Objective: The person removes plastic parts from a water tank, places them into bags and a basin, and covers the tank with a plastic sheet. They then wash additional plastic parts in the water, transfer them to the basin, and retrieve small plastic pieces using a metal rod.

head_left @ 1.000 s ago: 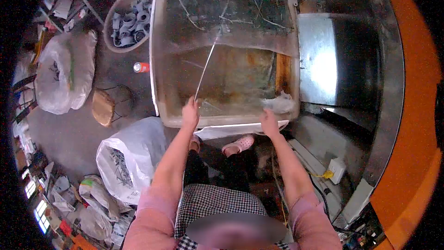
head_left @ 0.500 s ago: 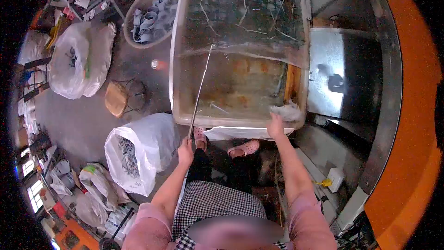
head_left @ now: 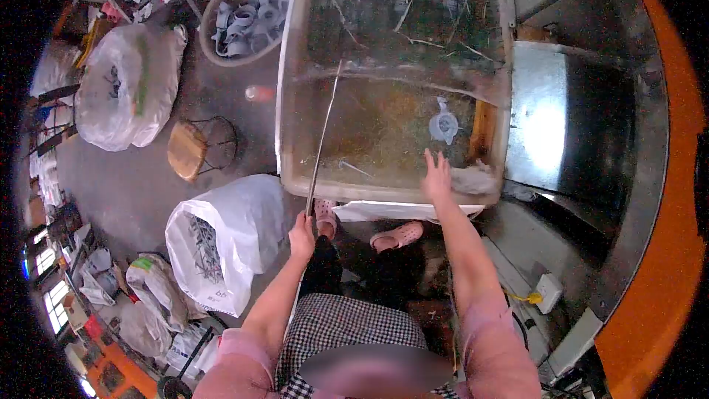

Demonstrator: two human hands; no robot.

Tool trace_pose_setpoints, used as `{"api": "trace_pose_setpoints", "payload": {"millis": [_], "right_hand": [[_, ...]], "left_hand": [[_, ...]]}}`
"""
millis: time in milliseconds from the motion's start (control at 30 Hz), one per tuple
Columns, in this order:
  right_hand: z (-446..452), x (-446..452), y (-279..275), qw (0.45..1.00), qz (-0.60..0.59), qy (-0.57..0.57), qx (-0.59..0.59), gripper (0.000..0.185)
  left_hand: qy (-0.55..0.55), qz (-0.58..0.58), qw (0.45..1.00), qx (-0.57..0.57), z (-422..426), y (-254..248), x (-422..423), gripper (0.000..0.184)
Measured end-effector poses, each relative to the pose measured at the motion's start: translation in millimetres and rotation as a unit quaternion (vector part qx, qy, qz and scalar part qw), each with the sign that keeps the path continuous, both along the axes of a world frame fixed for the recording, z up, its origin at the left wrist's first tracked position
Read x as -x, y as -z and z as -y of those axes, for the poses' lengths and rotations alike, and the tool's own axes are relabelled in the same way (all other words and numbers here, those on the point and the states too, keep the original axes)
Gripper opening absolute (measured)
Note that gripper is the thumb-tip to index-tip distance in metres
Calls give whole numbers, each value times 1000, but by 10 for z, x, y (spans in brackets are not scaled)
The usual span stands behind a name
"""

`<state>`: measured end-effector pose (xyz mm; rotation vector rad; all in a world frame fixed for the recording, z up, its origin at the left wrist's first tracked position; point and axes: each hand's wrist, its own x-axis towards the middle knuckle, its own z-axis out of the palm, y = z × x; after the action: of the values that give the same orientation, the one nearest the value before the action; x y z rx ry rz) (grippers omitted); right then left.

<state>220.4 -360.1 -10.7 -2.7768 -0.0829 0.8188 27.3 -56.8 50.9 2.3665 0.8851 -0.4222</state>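
Observation:
My left hand (head_left: 301,236) is closed around the lower end of a long thin metal rod (head_left: 319,155), which slants up over the left part of a large plastic tub (head_left: 295,186). Over the tub's near right part is my right hand (head_left: 437,176), fingers spread and nothing in them. Just beyond its fingertips lies a grey plastic ring-shaped part (head_left: 443,125) with a short stem, inside the tub. A crumpled white cloth (head_left: 476,177) sits at the near right corner, beside the right hand. A thin pale strip (head_left: 356,169) lies in the tub's near part.
Green netting with pale sticks (head_left: 413,7) covers the tub's far half. A shiny metal chute (head_left: 539,118) adjoins on the right. To the left stand a basket of grey parts (head_left: 209,37), a wooden stool (head_left: 186,151), and white sacks (head_left: 258,207).
My right hand has moved off the cloth and opened over the tub. The grey part now shows in the tub; a blurred dark shape on the chute is gone. The view has shifted slightly.

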Motion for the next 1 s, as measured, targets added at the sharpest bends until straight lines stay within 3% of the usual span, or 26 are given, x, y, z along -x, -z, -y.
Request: {"api": "trace_pose_setpoints", "payload": {"millis": [200, 333, 400, 533, 667, 700, 767, 833, 900, 1000], "right_hand": [[-129, -98, 384, 997, 10, 60, -55, 80], [-139, -124, 554, 999, 14, 35, -33, 81], [-133, -160, 596, 995, 10, -8, 98, 82], [-136, -253, 664, 992, 87, 3, 89, 79], [-177, -352, 720, 987, 41, 12, 156, 78], [-169, -362, 740, 988, 45, 10, 147, 77], [-157, -370, 789, 989, 49, 9, 138, 76], [-141, -357, 864, 990, 17, 3, 142, 74], [-161, -358, 873, 990, 13, 11, 140, 73], [-153, -332, 884, 992, 13, 21, 127, 71]], "left_hand": [[-35, 71, 997, 10, -22, 319, -310, 21], [-23, 16, 1000, 5, -195, 757, -693, 24], [-9, 66, 998, -6, -255, 882, -787, 26], [-8, 137, 990, -35, -368, 1176, -944, 28], [3, 39, 999, -35, -465, 1506, -993, 28], [-24, 132, 991, -1, -492, 1863, -821, 27], [-50, 224, 973, 35, -470, 1975, -767, 27], [-1, 169, 985, -19, -330, 1584, -941, 27], [-25, 145, 989, 4, -293, 1325, -1232, 28], [-42, 89, 995, 16, -338, 1409, -1507, 31]]}}
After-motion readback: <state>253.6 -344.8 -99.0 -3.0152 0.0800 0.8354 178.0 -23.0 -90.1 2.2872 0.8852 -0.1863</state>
